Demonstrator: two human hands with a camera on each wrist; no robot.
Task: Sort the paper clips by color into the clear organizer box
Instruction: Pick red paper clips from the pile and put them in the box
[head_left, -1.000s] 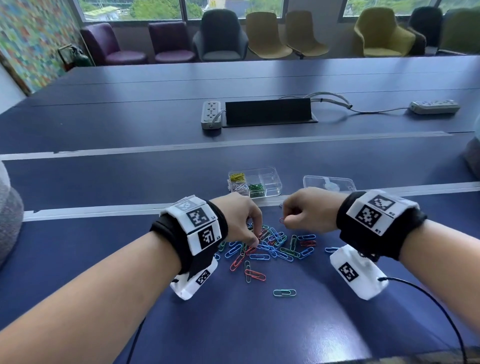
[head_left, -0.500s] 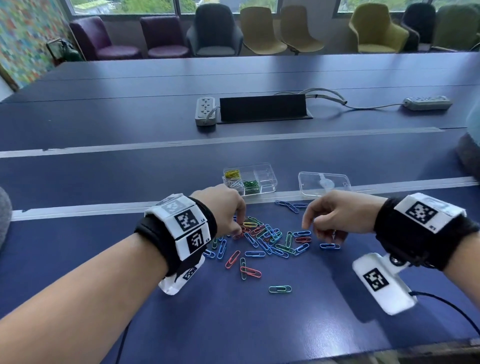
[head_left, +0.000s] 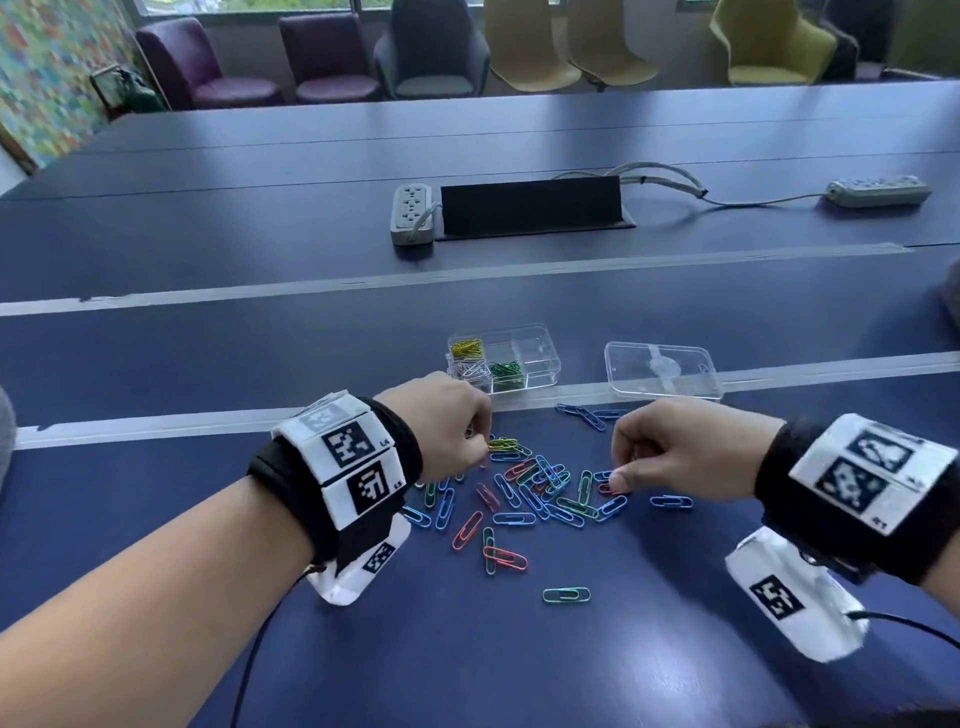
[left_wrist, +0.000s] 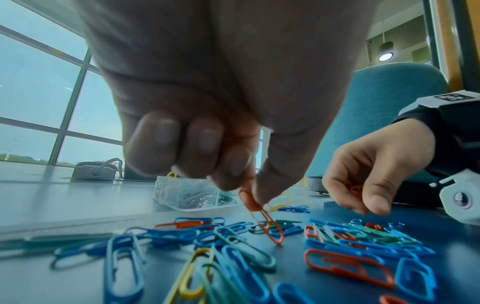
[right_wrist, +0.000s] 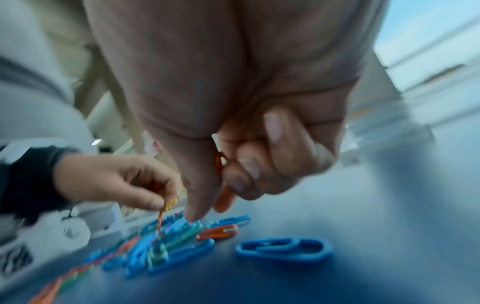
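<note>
both hands hovered low over the heap of paper clips (head_left: 540, 488) on the dark blue table (head_left: 519, 649). the left hand (head_left: 447, 431) had its fingers curled down, thumb and forefinger pinching a red clip (left_wrist: 262, 216) by its top so that its lower end hung down to the heap; a yellow clip (left_wrist: 281, 202) showed just behind the thumb, and i couldn't tell whether it was held too. the right hand (head_left: 670, 457) was curled as well, with a red clip (right_wrist: 222, 181) pinched between thumb and forefinger and the thumb tip reaching down among the blue and green ones. the clear organizer box (head_left: 540, 364) sat just beyond the heap, past the left hand, with yellow, white and green clips in separate compartments on its left side. its clear lid (head_left: 662, 371) lay flat to the right of it, apart from the box. a single teal clip (head_left: 566, 595) lay alone on the near side of the heap.
</note>
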